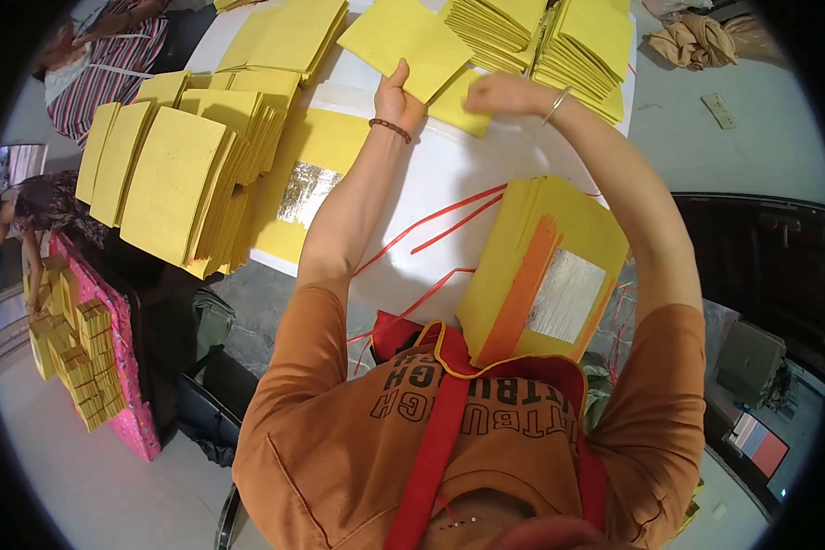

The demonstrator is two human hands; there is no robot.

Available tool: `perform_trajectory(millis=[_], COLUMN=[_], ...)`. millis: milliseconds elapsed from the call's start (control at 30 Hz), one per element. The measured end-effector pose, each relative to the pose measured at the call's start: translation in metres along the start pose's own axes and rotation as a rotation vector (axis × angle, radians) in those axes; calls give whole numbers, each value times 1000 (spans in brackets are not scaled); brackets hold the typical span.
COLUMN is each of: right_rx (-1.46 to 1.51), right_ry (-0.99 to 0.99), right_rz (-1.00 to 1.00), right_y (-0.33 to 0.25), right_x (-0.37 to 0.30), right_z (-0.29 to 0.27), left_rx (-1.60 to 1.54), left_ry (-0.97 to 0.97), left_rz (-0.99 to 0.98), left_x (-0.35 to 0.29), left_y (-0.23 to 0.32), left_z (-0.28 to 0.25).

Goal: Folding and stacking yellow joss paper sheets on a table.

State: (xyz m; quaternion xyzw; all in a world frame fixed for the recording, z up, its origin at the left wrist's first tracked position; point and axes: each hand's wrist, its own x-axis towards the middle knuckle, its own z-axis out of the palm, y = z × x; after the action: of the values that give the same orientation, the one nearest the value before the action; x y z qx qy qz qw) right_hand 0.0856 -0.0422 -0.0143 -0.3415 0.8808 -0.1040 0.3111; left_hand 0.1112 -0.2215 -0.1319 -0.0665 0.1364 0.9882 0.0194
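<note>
My left hand [399, 103] grips a yellow paper sheet [408, 44] by its near edge, thumb on top. Just to its right my right hand [502, 93] is closed, slightly blurred, at the edge of another yellow sheet [460, 108]; what its fingers hold, if anything, is hidden. Close to my body a thick stack of yellow paper [573, 215] leans, with an orange stripe and a silver foil patch [566, 295] on its top sheet. Red strings [431, 217] lie on the white tabletop [394, 197] beside it.
Bundles of yellow sheets [174, 183] stand at the left, one beside a foil-patched sheet [280, 206]. More stacks [577, 55] lie at the far right. Another person [50, 206] handles yellow bundles [78, 344] on a pink-covered table [124, 367]; someone in striped clothing [110, 78] is at far left.
</note>
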Motion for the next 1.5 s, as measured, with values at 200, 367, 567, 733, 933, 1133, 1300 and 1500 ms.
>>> perform_trajectory(millis=[200,367,567,733,933,1133,1300,1500], right_rx=[-396,-264,-348,-108,-23,27,372,556], right_ry=[-316,-189,-170,-98,-106,25,38,73], right_rz=[-99,-184,-105,-215,-244,-231,-36,-58], right_y=[5,54,43,69,81,90,65,80], right_x=[8,4,-6,-24,-34,-34,-18,-12], right_z=[26,46,40,48,53,60,58,71], left_rx=[245,1663,2190,2466,2549,2575,2468,2312], left_ry=[43,-385,-574,-587,-653,-718,-753,89], left_rz=[141,901,1083,948,778,600,344,56], left_x=[-18,-29,-33,-24,-21,-12,1,1], left_y=[19,32,13,-3,0,4,24,14], left_z=[37,52,18,-14,1,-8,-16,-1])
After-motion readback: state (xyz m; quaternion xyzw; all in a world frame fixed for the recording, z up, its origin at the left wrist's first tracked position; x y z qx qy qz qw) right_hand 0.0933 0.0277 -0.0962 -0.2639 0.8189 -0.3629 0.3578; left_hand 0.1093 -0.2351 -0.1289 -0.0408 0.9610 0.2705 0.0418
